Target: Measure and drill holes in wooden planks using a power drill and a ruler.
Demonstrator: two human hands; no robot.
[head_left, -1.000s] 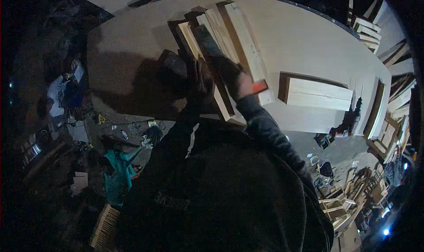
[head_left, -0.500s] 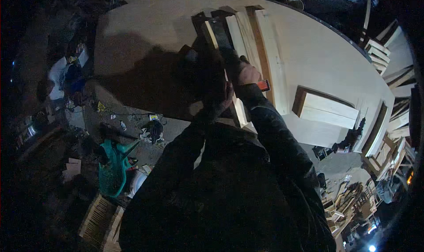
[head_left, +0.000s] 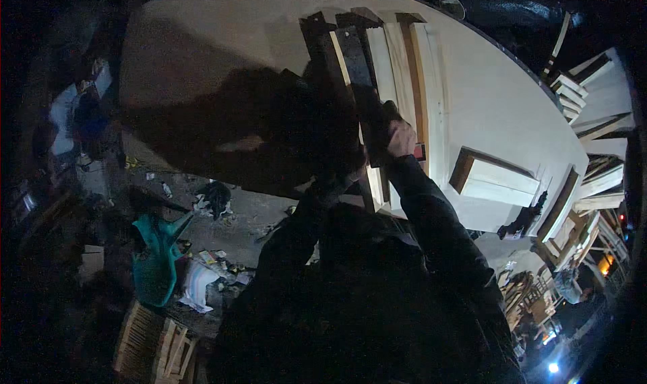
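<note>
My right hand (head_left: 402,138) is closed, apparently round a dark tool with a red end (head_left: 420,151); its kind I cannot make out. It rests at the near part of a shadowed wooden board (head_left: 355,67) with a bright lit edge. My left hand (head_left: 357,168) lies in deep shadow at the left side of that board, lower than the right hand; its fingers are barely visible. Just right of the board, pale timber strips (head_left: 426,87) lie side by side, running away from me on the large tabletop (head_left: 478,87).
On the table's right lie a short pale block (head_left: 499,180) and a dark power drill (head_left: 522,222). Stacked timber (head_left: 600,182) stands beyond the right edge. On the floor at left are a green plastic thing (head_left: 153,266), a white sack (head_left: 199,283) and a slatted wooden piece (head_left: 138,340).
The view has shifted, so the table's contents sit differently in it. Both hands remain at the shadowed board, the left one now darker and less visible.
</note>
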